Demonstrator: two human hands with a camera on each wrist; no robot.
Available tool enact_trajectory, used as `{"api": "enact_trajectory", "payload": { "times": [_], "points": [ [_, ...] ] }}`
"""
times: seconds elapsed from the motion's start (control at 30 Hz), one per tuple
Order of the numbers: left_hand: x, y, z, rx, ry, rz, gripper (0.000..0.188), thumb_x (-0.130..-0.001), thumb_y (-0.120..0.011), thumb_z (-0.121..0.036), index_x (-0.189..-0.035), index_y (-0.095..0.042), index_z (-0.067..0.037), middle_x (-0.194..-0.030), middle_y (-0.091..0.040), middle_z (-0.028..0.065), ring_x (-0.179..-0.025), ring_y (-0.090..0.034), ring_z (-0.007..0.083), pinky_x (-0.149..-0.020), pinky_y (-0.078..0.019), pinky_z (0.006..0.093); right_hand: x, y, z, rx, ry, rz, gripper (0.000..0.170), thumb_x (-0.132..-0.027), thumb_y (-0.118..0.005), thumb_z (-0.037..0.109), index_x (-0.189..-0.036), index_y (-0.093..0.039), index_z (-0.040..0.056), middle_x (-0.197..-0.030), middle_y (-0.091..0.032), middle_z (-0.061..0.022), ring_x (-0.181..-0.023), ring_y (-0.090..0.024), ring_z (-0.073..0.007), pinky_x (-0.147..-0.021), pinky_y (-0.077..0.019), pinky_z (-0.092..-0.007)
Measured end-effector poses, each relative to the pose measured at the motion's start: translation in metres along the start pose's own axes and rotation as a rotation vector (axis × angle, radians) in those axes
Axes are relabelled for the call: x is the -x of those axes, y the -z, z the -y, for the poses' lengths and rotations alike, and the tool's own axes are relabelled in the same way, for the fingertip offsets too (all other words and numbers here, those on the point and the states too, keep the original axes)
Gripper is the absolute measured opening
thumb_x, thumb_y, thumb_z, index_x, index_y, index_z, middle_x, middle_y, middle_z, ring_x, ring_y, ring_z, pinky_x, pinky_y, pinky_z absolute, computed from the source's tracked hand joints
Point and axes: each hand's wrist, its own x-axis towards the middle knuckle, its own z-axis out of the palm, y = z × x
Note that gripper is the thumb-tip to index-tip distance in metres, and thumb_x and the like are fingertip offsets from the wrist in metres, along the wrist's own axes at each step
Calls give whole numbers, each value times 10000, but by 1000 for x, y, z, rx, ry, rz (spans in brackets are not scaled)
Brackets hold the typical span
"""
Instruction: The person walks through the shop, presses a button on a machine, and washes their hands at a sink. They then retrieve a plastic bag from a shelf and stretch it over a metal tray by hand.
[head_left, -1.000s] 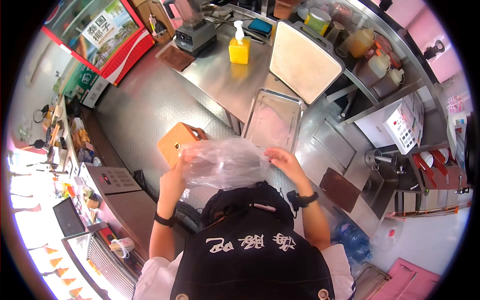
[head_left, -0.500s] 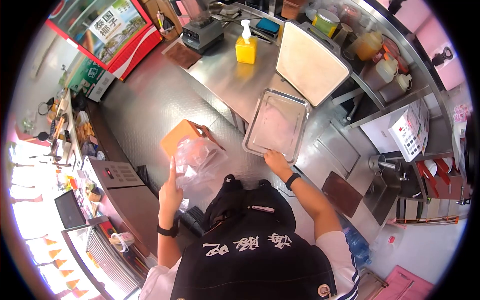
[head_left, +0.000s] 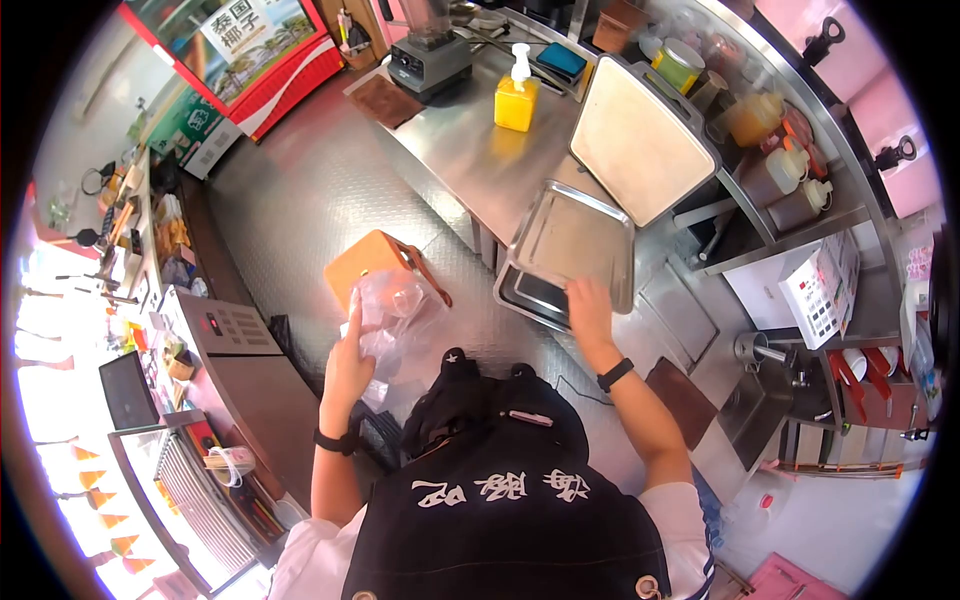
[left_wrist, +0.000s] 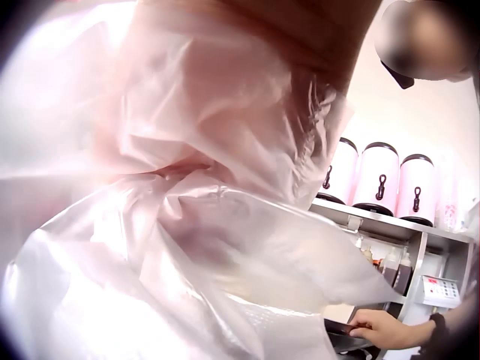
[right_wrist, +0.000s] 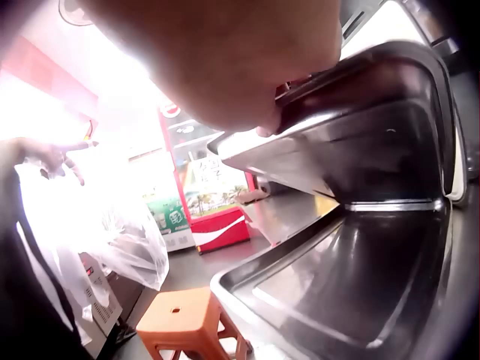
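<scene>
A clear plastic bag (head_left: 405, 305) hangs from my left hand (head_left: 348, 370); the index finger points out while the other fingers are curled on the bag. In the left wrist view the crumpled bag (left_wrist: 202, 225) covers most of the picture and hides the fingers. My right hand (head_left: 590, 310) grips the near rim of a shallow metal tray (head_left: 580, 245). This tray is tilted up at its near side, over a second metal tray (head_left: 530, 295) below. The right wrist view shows the dark, bare inside of the lower tray (right_wrist: 337, 277) and the raised underside above it.
An orange stool (head_left: 365, 262) stands on the floor beyond the bag. On the steel counter are a yellow pump bottle (head_left: 515, 105), a blender (head_left: 430, 62) and a leaning white board (head_left: 645, 140). A sink (head_left: 755, 410) lies at the right.
Both hands held the bag stretched out; the right hand let go of it, reached the tray's near rim and raised that side. The bag now hangs from the left hand.
</scene>
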Motion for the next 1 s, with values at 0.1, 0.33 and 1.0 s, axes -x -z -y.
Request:
{"api": "enact_trajectory", "payload": {
  "times": [0.1,0.33,1.0],
  "points": [
    [-18,7,-4,52,-15,-7,988,-591,-439,113,-1482,-150,-199,-977,-658,205,-739,-638,366,-674,-485,350,-19,28,-12,-22,-126,-129,129,-750,-523,64,-871,-568,55,-840,-514,-83,-820,-493,-272,-746,-376,-390],
    [-60,31,-38,34,-150,13,898,-628,-447,129,-1446,-284,-204,-1156,-571,244,-832,-663,328,-763,-500,394,-33,106,-44,-124,-308,-578,98,-772,-611,7,-869,-609,16,-848,-584,-93,-797,-517,-286,-719,-385,-377],
    [-156,34,-72,199,-295,399,944,-606,-407,180,-1473,-208,-135,-1521,-245,64,-1178,-540,248,-985,-388,304,3,255,-53,-644,-267,-167,242,-562,-687,54,-670,-471,64,-733,-474,-37,-701,-403,-205,-728,-293,-307]
  ]
}}
